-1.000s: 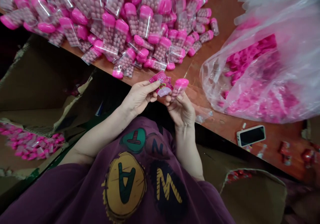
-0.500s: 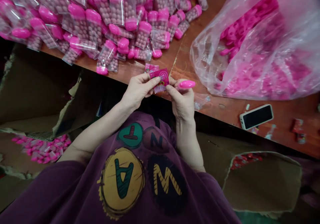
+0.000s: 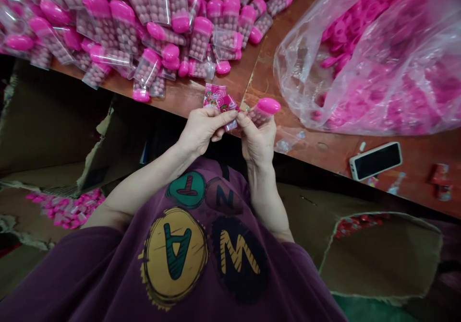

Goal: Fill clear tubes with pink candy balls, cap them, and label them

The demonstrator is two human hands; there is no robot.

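My left hand (image 3: 201,129) is closed on shiny pink printed labels (image 3: 215,95), just over the table's front edge. The labels stick out above its thumb and fingers. My right hand (image 3: 260,137) holds a clear candy container (image 3: 260,115) with a bright pink cap, tilted, pale pink balls inside. Its thumb and fingertip also pinch at the labels' right edge, touching my left fingertips. A large heap of similar filled candy containers (image 3: 144,65) lies close beyond my hands.
A clear plastic bag (image 3: 298,82) of pink plastic parts stands on the right of the wooden table (image 3: 262,79). A phone (image 3: 376,161) and small red packets (image 3: 441,183) lie near the front edge. Below are cardboard boxes (image 3: 382,259), one with pink-capped containers (image 3: 68,208).
The dark pink label face that was spread between my hands has turned and narrowed. My thumbs have come together, and the container in my right hand has tipped, showing more of its body.
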